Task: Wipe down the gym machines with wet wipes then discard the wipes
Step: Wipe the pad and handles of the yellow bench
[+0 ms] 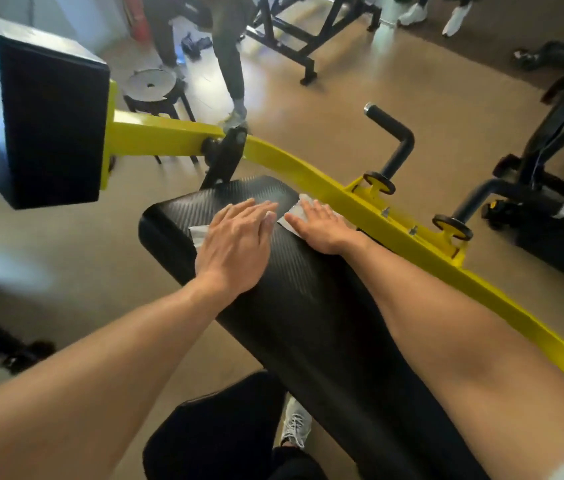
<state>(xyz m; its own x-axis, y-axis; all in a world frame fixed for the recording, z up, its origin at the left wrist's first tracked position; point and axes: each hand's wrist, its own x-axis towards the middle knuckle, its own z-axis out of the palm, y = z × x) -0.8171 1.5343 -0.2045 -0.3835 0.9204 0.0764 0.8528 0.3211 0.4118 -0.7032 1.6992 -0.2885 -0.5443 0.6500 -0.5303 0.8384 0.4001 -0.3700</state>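
both flat hands, left hand point(235, 245) and right hand point(320, 225), press wipes point(294, 211) onto pad point(308, 306).

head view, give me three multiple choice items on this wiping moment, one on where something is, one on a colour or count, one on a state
1. Where do the wipes lie?
A. on the floor
B. on the black pad, under the hands
C. on the stool

2. What colour is the machine frame?
A. red
B. blue
C. yellow

3. How is the left hand?
A. flat, fingers straight, pressing a wipe
B. a fist in the air
C. curled round the black handle

Answers:
1 B: white wipes peek out from under both hands on the pad; the right hand covers the second wipe.
2 C: the beam beside the pad is yellow.
3 A: the fingers lie straight on the pad.
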